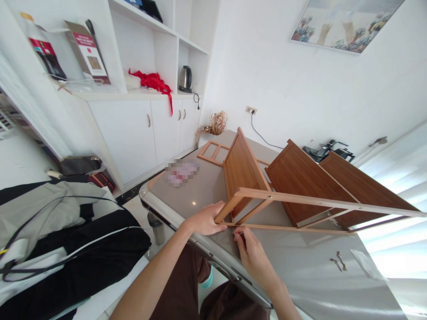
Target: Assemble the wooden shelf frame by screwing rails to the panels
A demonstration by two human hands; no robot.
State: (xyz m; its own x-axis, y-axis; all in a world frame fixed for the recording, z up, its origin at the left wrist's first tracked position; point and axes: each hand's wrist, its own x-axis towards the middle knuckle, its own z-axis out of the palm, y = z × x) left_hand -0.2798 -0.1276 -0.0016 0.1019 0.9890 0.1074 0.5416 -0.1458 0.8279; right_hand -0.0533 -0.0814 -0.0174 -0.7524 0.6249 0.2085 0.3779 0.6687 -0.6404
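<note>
On the near edge of a grey table (300, 266), a wooden shelf unit (267, 191) lies tipped on its side, its three brown boards standing upright between pale rails. At its near corner the left hand (205, 220) wraps its fingers around the end of the frame's leg, gripping it. Just beside it, the right hand (253, 253) pinches a small dark tool against the lower rail, fingertips closed on it; what tool it is I cannot tell. Farther right on the tabletop lie loose metal fittings (337, 262) beside a clear plastic bag (365, 263). A second ladder-like frame (215, 152) rests flat behind the unit.
</note>
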